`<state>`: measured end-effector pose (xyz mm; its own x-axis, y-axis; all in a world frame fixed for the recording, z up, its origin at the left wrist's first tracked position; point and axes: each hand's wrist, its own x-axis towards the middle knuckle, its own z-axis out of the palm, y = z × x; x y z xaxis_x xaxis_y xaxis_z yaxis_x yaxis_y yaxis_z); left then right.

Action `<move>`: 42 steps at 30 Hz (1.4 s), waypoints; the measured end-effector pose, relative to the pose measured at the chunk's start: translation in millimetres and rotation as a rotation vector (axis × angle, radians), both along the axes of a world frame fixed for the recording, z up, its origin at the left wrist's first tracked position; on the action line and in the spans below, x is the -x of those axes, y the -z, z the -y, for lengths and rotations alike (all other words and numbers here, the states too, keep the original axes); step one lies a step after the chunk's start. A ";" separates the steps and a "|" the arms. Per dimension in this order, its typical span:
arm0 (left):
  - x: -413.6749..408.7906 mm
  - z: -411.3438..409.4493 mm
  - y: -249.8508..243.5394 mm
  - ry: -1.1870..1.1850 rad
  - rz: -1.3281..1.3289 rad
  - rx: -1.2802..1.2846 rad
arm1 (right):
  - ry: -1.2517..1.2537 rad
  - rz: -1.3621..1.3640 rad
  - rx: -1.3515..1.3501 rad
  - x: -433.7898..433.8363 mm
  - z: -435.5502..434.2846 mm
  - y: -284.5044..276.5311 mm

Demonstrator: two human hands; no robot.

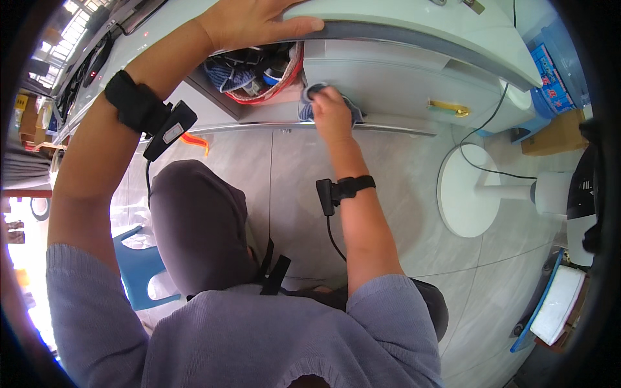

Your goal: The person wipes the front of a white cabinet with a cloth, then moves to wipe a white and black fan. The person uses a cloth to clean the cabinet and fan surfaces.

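My left hand (252, 24) lies over the front edge of a white tabletop (388, 17), thumb resting along the grey edging. It holds nothing that I can see. Below, my right hand (332, 109) grips a blue-grey fabric item (306, 114) at the sill of the cabinet under the top. A dark round part of it shows beside my fingers; the hand covers the rest. To the left of that hand, a red-rimmed basket (286, 80) stands in the cabinet's open compartment. It holds a blue striped cloth (228, 76) and several dark items.
A metal rail (388, 128) runs along the cabinet's bottom. On the right, a stand's round white base (468, 194) and a hanging cable (490, 119) are near a cardboard box (558, 136). A blue plastic stool (138, 269) stands left of my knee.
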<state>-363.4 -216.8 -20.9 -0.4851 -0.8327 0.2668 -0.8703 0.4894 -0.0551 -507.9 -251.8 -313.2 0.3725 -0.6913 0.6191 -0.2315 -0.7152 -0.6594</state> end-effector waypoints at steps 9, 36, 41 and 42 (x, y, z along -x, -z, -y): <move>-8.6 1.6 4.8 -0.035 0.010 -0.018 | 0.387 0.625 -0.875 58.0 26.5 41.6; -6.3 0.0 4.0 -0.062 -0.055 -0.031 | 0.160 0.400 -0.984 -3.5 -3.7 41.7; 0.3 4.3 0.0 -0.055 -0.067 -0.056 | 0.120 0.518 -1.169 11.3 9.8 45.0; 0.9 7.8 3.4 -0.062 -0.062 -0.059 | 0.093 0.596 -1.183 17.4 9.2 45.6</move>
<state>-364.3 -224.6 -24.3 -0.4167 -0.8756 0.2443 -0.8997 0.4357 0.0267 -525.3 -261.0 -358.8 0.1777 -0.9312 -0.3182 0.2916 0.3587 -0.8867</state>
